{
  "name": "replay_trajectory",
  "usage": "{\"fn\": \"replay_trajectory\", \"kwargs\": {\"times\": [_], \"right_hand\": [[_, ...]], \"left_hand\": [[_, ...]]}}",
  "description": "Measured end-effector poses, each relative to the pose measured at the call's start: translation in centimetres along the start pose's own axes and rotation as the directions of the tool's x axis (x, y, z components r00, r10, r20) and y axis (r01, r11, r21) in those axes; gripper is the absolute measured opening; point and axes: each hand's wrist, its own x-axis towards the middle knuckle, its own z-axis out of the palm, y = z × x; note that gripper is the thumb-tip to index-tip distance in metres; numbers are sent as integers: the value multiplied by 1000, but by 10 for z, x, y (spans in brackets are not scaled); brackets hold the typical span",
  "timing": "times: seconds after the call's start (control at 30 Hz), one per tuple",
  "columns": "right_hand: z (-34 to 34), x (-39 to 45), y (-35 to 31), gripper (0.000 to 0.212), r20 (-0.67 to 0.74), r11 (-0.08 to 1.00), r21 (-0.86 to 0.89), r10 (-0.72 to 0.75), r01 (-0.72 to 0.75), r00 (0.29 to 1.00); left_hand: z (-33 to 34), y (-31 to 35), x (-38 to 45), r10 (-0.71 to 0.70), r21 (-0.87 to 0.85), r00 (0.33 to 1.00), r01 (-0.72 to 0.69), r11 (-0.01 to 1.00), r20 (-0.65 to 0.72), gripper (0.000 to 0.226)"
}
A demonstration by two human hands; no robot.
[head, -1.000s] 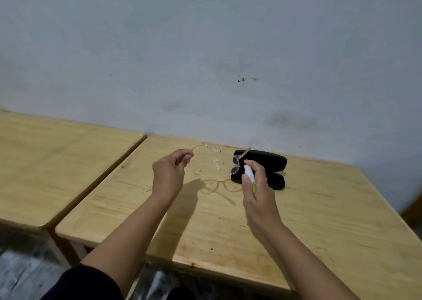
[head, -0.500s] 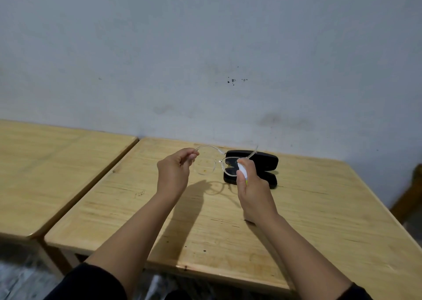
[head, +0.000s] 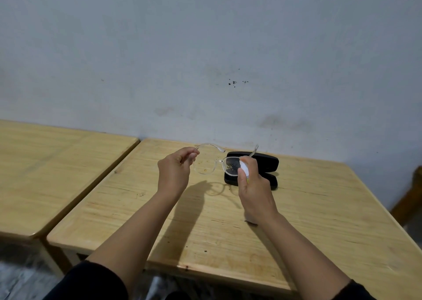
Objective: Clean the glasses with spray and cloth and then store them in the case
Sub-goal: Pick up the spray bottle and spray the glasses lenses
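My left hand (head: 174, 175) pinches the left temple of clear-framed glasses (head: 213, 162), holding them in the air above the wooden table (head: 205, 226). My right hand (head: 254, 189) grips a small white spray bottle (head: 243, 170) with a yellow-green band, its nozzle close to the right lens. Behind the glasses an open black case (head: 262, 162) lies on the table. A bit of white cloth (head: 250, 219) peeks out under my right wrist.
A second wooden table (head: 57, 174) stands to the left with a narrow gap between. A grey wall (head: 205, 60) rises right behind both tables. A brown wooden piece (head: 408, 199) shows at the far right edge.
The spray bottle in my right hand has moved up and closer to the right lens. My left hand keeps the glasses held up, nearly still.
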Motion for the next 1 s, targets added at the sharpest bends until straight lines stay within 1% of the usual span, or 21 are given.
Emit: {"fn": "replay_trajectory", "kwargs": {"times": [0.1, 0.17, 0.27, 0.37, 0.47, 0.53, 0.57, 0.6, 0.63, 0.67, 0.7, 0.73, 0.77, 0.83, 1.0], "right_hand": [[8, -2, -10, 26, 20, 998, -11, -61, 62, 998], [12, -4, -18, 29, 29, 995, -43, -90, 91, 996], [14, -5, -30, 33, 55, 995, -47, -91, 93, 994], [12, -5, -35, 32, 38, 995, -6, -95, 95, 995], [11, -4, -35, 32, 47, 998, -23, -61, 62, 997], [13, -6, -31, 30, -18, 997, 45, -58, 58, 998], [14, -6, -26, 27, -72, 990, 134, -22, 31, 997], [13, -7, -22, 24, -105, 960, 278, 65, -34, 992], [11, -7, -19, 21, -94, 883, 454, 182, -120, 979], [8, -8, -17, 18, -30, 754, 622, 293, -212, 956], [5, -9, -16, 17, 43, 614, 736, 376, -284, 925], [1, -8, -15, 15, 101, 517, 790, 420, -329, 902], [-1, -7, -14, 15, 140, 459, 814, 438, -355, 888], [-4, -3, -15, 17, 185, 398, 839, 433, -371, 882], [-5, 3, -22, 12, 227, 364, 857, 369, -365, 901]], "left_hand": [[4, 1, -1, -9, -8, 1000, 9, 1000, 0, 15], [8, 2, -3, -10, -14, 1000, 10, 1000, 11, 15], [13, 3, -5, -2, -16, 1000, 3, 1000, 27, 14], [13, 4, -5, -2, -13, 1000, 3, 1000, 31, 13], [12, 6, -5, -17, -28, 999, 18, 999, 32, 13], [9, 7, -4, -20, -35, 1000, 21, 999, 21, 14], [6, 8, -3, -23, -39, 1000, 23, 999, 8, 14], [4, 8, -2, -31, -50, 999, 30, 998, -9, 14], [1, 8, 0, -40, -67, 999, 38, 997, -26, 14], [-1, 8, 1, -50, -80, 998, 47, 996, -42, 14], [-3, 7, 3, -61, -89, 997, 56, 995, -55, 14], [-4, 7, 5, -71, -99, 995, 64, 993, -66, 15], [-4, 7, 6, -81, -117, 994, 72, 990, -76, 15], [-4, 9, 6, -98, -160, 991, 83, 984, -88, 15], [2, 14, 6, -98, -191, 992, 81, 978, -81, 15]]}}
